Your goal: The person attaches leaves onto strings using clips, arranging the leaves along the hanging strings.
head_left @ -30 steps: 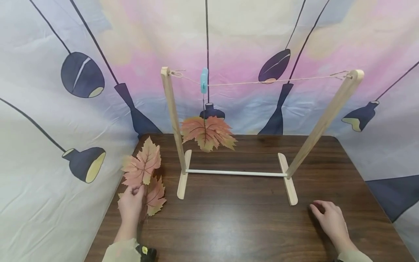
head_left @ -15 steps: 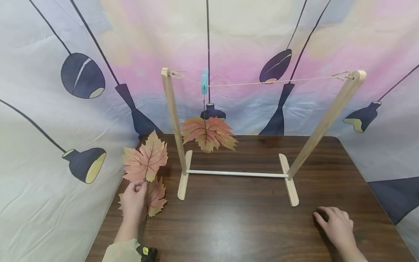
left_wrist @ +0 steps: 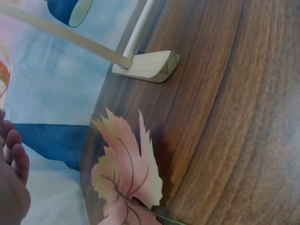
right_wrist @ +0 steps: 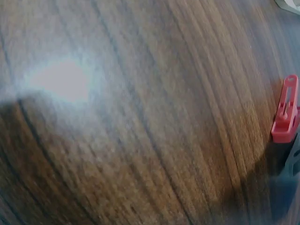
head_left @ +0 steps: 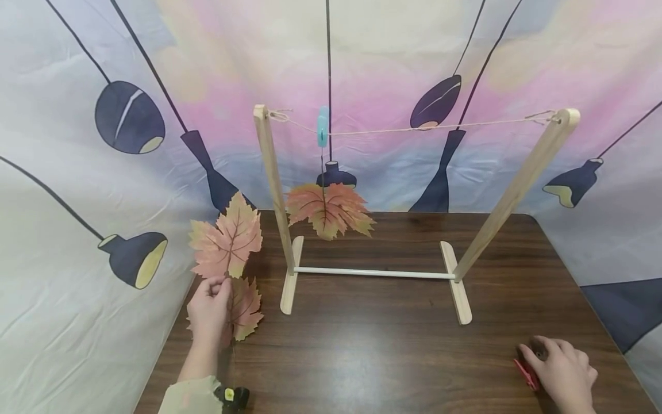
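In the head view my left hand (head_left: 208, 310) pinches the stem of an orange-pink artificial maple leaf (head_left: 227, 238), held up above the table. Another maple leaf (head_left: 247, 310) lies under that hand; the left wrist view shows a leaf (left_wrist: 129, 173) on the wood. At the table's right front, my right hand (head_left: 564, 368) has its fingers bent, thumb and forefinger apart, beside a red clothespin (head_left: 526, 375). In the right wrist view the red clothespin (right_wrist: 285, 112) lies against a grey clip (right_wrist: 294, 159); no fingers show there, and contact is unclear.
A wooden frame (head_left: 274, 190) with a white crossbar (head_left: 372, 273) stands mid-table. On its string (head_left: 414, 130) a light-blue clothespin (head_left: 323, 126) holds a hanging maple leaf (head_left: 331, 210). A printed cloth (head_left: 383, 63) hangs behind the brown table (head_left: 362, 345).
My left hand has risen slightly with its leaf. The right hand has moved right and towards me, and the red clothespin has come into sight beside it.
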Action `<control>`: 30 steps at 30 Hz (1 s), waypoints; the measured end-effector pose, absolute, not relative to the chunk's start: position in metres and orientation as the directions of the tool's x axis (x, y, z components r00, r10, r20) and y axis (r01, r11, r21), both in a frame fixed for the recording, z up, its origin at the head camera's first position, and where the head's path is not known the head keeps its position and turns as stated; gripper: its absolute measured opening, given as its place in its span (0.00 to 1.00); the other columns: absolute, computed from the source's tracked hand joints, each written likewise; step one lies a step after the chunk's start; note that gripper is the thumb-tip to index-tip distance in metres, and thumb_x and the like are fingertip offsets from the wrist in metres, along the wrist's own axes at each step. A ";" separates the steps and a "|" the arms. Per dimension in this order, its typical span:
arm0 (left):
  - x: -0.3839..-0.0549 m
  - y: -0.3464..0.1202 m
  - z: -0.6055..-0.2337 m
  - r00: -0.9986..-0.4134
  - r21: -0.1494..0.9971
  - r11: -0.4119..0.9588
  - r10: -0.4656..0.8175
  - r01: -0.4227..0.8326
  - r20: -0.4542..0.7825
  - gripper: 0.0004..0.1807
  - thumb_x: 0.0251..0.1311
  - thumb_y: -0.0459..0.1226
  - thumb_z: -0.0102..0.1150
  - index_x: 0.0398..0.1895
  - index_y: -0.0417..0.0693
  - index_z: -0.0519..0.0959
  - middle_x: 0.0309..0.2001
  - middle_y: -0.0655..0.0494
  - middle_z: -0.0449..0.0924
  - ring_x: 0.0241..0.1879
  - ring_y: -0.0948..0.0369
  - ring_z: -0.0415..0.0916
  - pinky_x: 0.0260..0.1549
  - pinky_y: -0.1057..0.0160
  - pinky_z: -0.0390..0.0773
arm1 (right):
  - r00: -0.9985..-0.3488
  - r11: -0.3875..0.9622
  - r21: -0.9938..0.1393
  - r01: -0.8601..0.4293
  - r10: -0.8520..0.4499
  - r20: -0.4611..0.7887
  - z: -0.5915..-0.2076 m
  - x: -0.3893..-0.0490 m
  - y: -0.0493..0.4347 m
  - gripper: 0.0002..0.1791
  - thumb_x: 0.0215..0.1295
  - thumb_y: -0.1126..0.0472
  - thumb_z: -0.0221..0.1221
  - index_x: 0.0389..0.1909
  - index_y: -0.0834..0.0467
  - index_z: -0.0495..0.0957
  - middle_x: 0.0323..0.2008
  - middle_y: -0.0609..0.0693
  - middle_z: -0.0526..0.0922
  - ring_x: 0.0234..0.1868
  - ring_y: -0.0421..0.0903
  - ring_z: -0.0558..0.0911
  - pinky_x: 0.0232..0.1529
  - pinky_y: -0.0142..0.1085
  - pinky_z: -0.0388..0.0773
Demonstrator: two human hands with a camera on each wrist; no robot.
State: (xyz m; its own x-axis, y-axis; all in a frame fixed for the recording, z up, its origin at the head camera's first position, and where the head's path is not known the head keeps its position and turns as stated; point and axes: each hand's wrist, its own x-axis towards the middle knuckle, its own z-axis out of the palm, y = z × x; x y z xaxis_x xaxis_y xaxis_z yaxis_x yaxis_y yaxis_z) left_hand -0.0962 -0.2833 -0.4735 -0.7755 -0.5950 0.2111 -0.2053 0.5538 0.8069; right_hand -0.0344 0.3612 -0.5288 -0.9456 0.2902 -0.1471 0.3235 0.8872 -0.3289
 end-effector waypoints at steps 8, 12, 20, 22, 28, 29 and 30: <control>-0.095 -0.279 -0.464 -0.773 0.807 0.554 -0.598 -0.206 0.213 0.13 0.61 0.46 0.58 0.37 0.47 0.81 0.23 0.61 0.78 0.21 0.71 0.68 0.22 0.72 0.66 | -0.908 0.878 -0.293 0.378 0.291 -0.300 -0.531 -0.035 0.371 0.51 0.56 0.23 0.43 0.53 0.68 0.72 0.49 0.74 0.71 0.42 0.72 0.68 0.29 0.56 0.59; -0.094 -0.279 -0.463 -0.768 0.809 0.552 -0.602 -0.202 0.218 0.13 0.61 0.46 0.58 0.37 0.46 0.81 0.23 0.61 0.78 0.21 0.72 0.68 0.22 0.72 0.65 | -0.913 0.887 -0.300 0.352 0.254 -0.320 -0.531 -0.035 0.373 0.50 0.56 0.24 0.44 0.53 0.69 0.72 0.44 0.70 0.74 0.42 0.69 0.71 0.29 0.57 0.64; -0.094 -0.277 -0.464 -0.780 0.798 0.569 -0.585 -0.198 0.223 0.12 0.62 0.44 0.57 0.38 0.44 0.80 0.27 0.54 0.80 0.22 0.70 0.68 0.22 0.72 0.65 | -0.959 0.875 -0.412 0.254 0.171 -0.227 -0.536 -0.037 0.361 0.41 0.65 0.36 0.48 0.50 0.75 0.70 0.42 0.70 0.74 0.46 0.67 0.71 0.42 0.59 0.69; -0.094 -0.277 -0.465 -0.776 0.799 0.568 -0.589 -0.197 0.227 0.12 0.61 0.44 0.57 0.38 0.44 0.80 0.26 0.54 0.79 0.22 0.69 0.68 0.22 0.72 0.65 | -0.967 0.877 -0.420 0.233 0.165 -0.192 -0.538 -0.038 0.358 0.38 0.66 0.39 0.49 0.49 0.75 0.71 0.43 0.72 0.73 0.47 0.68 0.71 0.43 0.60 0.68; -0.094 -0.278 -0.465 -0.777 0.807 0.560 -0.586 -0.186 0.228 0.11 0.61 0.43 0.58 0.38 0.44 0.80 0.25 0.54 0.80 0.20 0.70 0.69 0.20 0.73 0.66 | -0.988 0.885 -0.440 0.154 0.153 -0.039 -0.542 -0.042 0.348 0.25 0.67 0.50 0.54 0.45 0.73 0.74 0.39 0.70 0.76 0.43 0.65 0.73 0.39 0.58 0.69; -0.094 -0.278 -0.465 -0.778 0.807 0.560 -0.587 -0.189 0.225 0.11 0.61 0.43 0.58 0.38 0.44 0.80 0.25 0.55 0.80 0.20 0.71 0.69 0.20 0.73 0.66 | -0.988 0.883 -0.446 0.144 0.151 -0.020 -0.543 -0.042 0.347 0.25 0.67 0.51 0.55 0.45 0.73 0.74 0.38 0.69 0.76 0.43 0.64 0.73 0.39 0.57 0.69; -0.094 -0.279 -0.465 -0.777 0.808 0.559 -0.588 -0.188 0.226 0.11 0.61 0.43 0.58 0.38 0.44 0.80 0.25 0.55 0.80 0.20 0.71 0.69 0.19 0.73 0.67 | -0.989 0.881 -0.453 0.136 0.150 -0.006 -0.543 -0.043 0.346 0.24 0.67 0.51 0.54 0.45 0.73 0.74 0.38 0.68 0.76 0.42 0.64 0.74 0.38 0.57 0.69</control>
